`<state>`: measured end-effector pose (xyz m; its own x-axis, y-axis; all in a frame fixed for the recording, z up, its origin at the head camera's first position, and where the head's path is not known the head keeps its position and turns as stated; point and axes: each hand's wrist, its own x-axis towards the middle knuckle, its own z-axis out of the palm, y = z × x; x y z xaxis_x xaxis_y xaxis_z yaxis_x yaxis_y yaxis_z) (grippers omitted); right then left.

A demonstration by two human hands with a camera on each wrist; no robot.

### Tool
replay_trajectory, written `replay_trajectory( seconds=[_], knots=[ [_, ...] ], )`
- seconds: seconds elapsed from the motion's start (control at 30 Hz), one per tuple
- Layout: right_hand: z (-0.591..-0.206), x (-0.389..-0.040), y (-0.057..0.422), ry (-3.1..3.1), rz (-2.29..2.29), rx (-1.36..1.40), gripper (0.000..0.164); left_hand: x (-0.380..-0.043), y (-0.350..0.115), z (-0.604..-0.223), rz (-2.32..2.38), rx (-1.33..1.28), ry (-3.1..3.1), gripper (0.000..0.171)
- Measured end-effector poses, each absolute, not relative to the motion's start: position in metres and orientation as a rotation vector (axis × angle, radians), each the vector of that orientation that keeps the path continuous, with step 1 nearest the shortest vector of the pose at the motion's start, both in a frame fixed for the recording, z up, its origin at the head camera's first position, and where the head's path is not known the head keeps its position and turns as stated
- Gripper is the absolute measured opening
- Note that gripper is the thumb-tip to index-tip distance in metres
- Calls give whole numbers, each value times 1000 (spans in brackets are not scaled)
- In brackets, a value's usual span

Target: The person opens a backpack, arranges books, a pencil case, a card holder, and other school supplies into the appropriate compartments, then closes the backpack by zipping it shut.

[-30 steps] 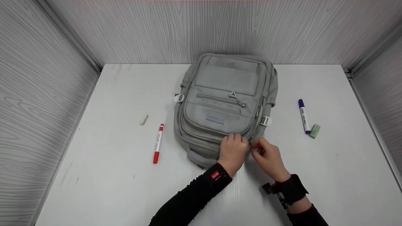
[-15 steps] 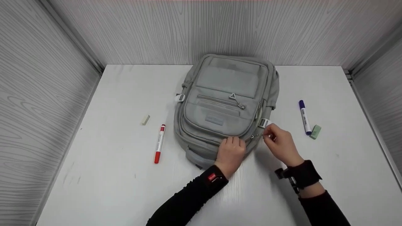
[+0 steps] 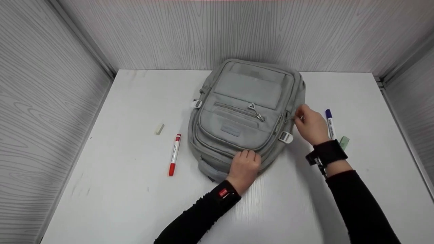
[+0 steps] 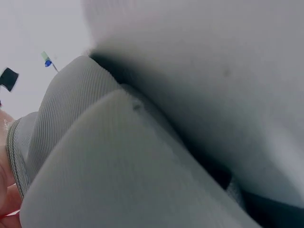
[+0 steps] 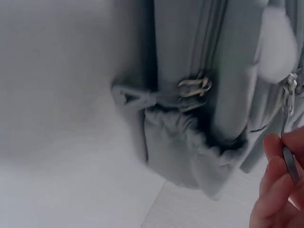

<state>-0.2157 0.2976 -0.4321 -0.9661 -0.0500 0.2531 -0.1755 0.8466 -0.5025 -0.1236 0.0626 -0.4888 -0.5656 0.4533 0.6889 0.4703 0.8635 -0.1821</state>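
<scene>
A grey backpack point(image 3: 237, 115) lies on the table, its top handle point(image 3: 211, 170) toward the person. With curled fingers, my left hand point(image 3: 243, 169) grips the fabric at the near edge of the backpack, right of the handle. In the left wrist view, grey cloth fills most of the picture and only a few fingers point(image 4: 7, 190) show. My right hand point(image 3: 312, 125) is at the right side of the backpack, above the white buckle point(image 3: 285, 137). Its thumb and finger pinch a zipper pull point(image 5: 289, 162), which hangs from a metal slider point(image 5: 289, 88) in the right wrist view.
Left of the backpack lie a red marker point(image 3: 174, 154) and a whitish eraser point(image 3: 159, 129). A blue marker point(image 3: 330, 123) and a green eraser point(image 3: 344, 142) lie at the right, partly behind the right wrist. A wood-grain wall point(image 3: 169, 34) stands behind the table.
My right hand has moved away from the person along the backpack's right side, with the zipper pull in its fingers. My left hand keeps its grip at the near edge, shifting slightly left.
</scene>
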Motion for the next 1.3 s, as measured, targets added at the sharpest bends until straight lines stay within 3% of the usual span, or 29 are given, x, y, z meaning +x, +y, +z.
replay_trajectory(
  seconds=[0.37, 1.03, 1.3],
  knots=[
    [-436, -245, 292, -2740, 651, -6, 12, -123, 61, -492, -72, -672, -2244, 7],
    [-453, -222, 295, -2741, 746, 11, 14, -123, 62, -495, -149, -663, -2266, 9],
    [-442, -203, 282, -2684, 881, 56, 19, -125, 61, -498, -147, -639, -2228, 18]
  ],
)
